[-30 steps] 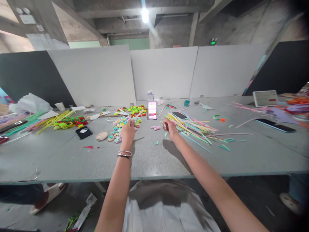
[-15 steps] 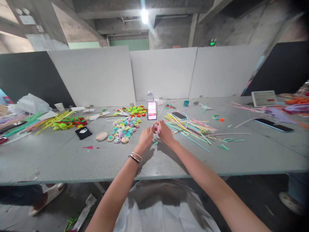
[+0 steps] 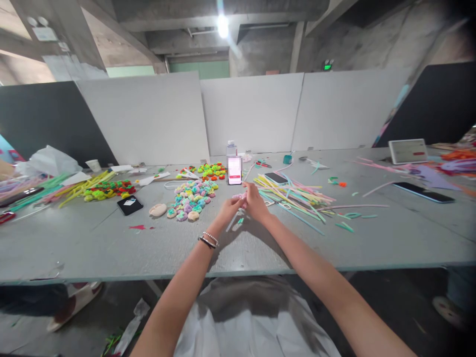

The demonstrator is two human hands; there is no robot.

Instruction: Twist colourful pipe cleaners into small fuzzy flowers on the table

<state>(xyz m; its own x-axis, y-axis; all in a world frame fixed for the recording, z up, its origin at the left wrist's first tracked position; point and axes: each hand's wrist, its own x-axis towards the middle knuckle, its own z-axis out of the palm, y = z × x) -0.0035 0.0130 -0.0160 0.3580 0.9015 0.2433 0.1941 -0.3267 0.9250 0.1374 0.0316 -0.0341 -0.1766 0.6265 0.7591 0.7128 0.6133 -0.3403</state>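
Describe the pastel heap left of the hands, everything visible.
The pastel heap is many small, rounded pieces in pink, lilac, mint, yellow and cream, soft and fuzzy-looking. They lie loosely together on the grey table, between the beige oval object and the left hand, which does not touch them. Finer details are too small to tell.

Streaky glare from ceiling lamp (image 3: pixel 223 27)

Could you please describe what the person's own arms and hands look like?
The left hand and right hand are ungloved, and both forearms are bare, with no sleeves in view. The left wrist wears a bracelet of pale beads beside a thin dark band; nothing shows on the right wrist.
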